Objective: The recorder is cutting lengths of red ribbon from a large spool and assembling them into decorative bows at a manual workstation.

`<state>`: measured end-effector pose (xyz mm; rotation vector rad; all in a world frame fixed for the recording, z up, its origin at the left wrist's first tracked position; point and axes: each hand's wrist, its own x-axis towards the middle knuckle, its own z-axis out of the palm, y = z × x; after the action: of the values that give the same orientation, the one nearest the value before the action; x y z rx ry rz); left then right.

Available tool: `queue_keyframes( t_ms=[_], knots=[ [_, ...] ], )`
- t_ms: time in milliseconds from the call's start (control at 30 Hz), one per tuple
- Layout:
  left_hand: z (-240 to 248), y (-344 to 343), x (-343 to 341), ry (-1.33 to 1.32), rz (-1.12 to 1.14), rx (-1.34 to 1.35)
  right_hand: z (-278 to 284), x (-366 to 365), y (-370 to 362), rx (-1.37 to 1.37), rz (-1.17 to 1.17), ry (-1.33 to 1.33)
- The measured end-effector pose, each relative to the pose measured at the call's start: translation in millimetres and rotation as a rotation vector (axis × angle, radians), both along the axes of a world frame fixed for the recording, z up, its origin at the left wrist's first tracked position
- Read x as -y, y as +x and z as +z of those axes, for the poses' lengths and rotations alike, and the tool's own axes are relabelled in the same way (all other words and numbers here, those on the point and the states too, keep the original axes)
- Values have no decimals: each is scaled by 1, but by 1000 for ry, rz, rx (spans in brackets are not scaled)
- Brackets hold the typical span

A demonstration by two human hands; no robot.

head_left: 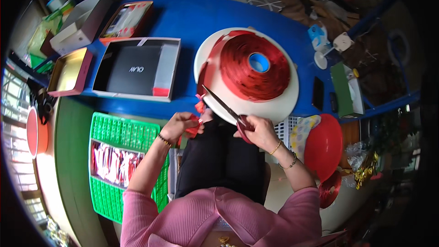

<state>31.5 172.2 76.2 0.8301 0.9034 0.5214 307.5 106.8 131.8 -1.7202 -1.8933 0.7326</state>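
Note:
My left hand (179, 127) is closed on a small red piece of ribbon (195, 129), held above my lap near the table edge. In my right hand (261, 132) are scissors (234, 115) with dark red handles. Their long dark blades point up and left, over the rim of a white round board (279, 106). A big flat roll of red ribbon (233, 71) with a blue core (259, 62) lies on that board. From its left side a ribbon strand runs down to a pinkish-red bunched bit (200, 105), just above my left hand.
On the blue table (183, 18) stand an open box with a black insert (132, 66) and several other boxes at the left. A phone (318, 93) and a green box (344, 89) lie right. Below are green baskets (123, 130) and a red basin (323, 142).

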Motion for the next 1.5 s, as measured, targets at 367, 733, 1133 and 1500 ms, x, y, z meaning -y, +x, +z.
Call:
queue_keyframes(
  t_ms=[367,733,1133,1500],
  knots=[
    [14,-2,25,151,174,-34,3,-92,70,408,-179,403],
    [83,-2,39,225,483,84,-8,-14,-57,-307,194,410],
    [110,-19,22,135,562,369,14,5,-137,-427,297,712],
    [84,-34,22,572,70,247,55,-16,-107,-515,376,671]
  ],
)
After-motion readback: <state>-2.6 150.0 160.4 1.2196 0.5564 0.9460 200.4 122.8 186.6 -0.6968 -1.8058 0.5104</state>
